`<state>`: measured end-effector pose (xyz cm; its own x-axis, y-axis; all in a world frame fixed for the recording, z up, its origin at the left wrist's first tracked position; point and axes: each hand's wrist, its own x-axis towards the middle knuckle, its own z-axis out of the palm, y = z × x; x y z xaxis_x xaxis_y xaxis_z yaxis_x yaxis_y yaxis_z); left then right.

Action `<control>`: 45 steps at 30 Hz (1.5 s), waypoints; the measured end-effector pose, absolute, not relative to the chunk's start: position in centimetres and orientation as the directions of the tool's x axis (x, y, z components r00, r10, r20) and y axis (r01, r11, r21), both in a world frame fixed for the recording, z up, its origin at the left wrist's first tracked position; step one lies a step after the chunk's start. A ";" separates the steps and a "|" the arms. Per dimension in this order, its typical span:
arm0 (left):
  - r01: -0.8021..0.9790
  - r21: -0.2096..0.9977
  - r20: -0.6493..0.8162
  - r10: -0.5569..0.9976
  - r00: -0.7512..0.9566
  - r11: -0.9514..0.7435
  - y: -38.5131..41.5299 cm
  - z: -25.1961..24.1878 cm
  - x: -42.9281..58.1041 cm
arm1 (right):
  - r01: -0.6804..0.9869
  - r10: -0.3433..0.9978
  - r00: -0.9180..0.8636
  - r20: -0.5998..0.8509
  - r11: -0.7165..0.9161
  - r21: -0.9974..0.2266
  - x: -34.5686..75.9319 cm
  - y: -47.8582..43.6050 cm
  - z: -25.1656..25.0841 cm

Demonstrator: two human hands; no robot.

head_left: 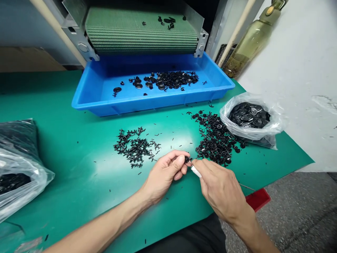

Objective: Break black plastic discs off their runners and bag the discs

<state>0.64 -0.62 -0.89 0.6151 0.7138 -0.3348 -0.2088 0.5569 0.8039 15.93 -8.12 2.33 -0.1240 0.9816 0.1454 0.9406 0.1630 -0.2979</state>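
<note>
Our green surface (pixel 79 168) carries the blue tray (pixel 152 103); just this side of the tray lies a heap of black pieces (pixel 217 142). Nearer us than the tray, our right hand (pixel 221 186) grips what looks like a white object (pixel 196 171), and our left hand (pixel 164 172) pinches a small black part (pixel 187 159). A slack pinch could lose it in that heap; a slip could jab our fingers.

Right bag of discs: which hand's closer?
Right. The right hand is on the person's side of the bag, slightly to its left; the left hand is farther off to the left, also on the person's side.
</note>
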 end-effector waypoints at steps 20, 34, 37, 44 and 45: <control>-0.152 0.905 -0.302 0.852 0.428 0.398 -1.8 -1.3 1.0 | 0.835 0.969 0.248 0.019 -0.204 -0.511 15.1 -7.3 0.6; -0.250 0.808 -0.314 0.749 0.583 0.534 -1.0 -0.8 0.8 | 0.905 0.975 0.119 0.187 -0.029 -0.424 16.1 -6.2 2.4; -0.172 0.847 -0.328 0.749 0.576 0.503 -1.2 -1.0 0.7 | 0.916 0.953 0.068 0.296 0.058 -0.397 14.9 -7.3 2.8; -0.125 0.854 -0.336 0.719 0.608 0.505 -1.0 -0.9 0.5 | 0.805 0.960 0.093 0.263 0.083 -0.587 14.4 -8.1 2.6; -0.131 0.856 -0.324 0.717 0.618 0.500 -0.9 -0.9 0.4 | 0.769 0.962 0.112 0.248 0.074 -0.635 14.6 -8.2 2.5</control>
<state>0.44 -0.95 -0.88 0.6179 0.7165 -0.3236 -0.1313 0.4999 0.8561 14.55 -8.15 2.55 0.1118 0.9623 0.2478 0.7689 0.0742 -0.6350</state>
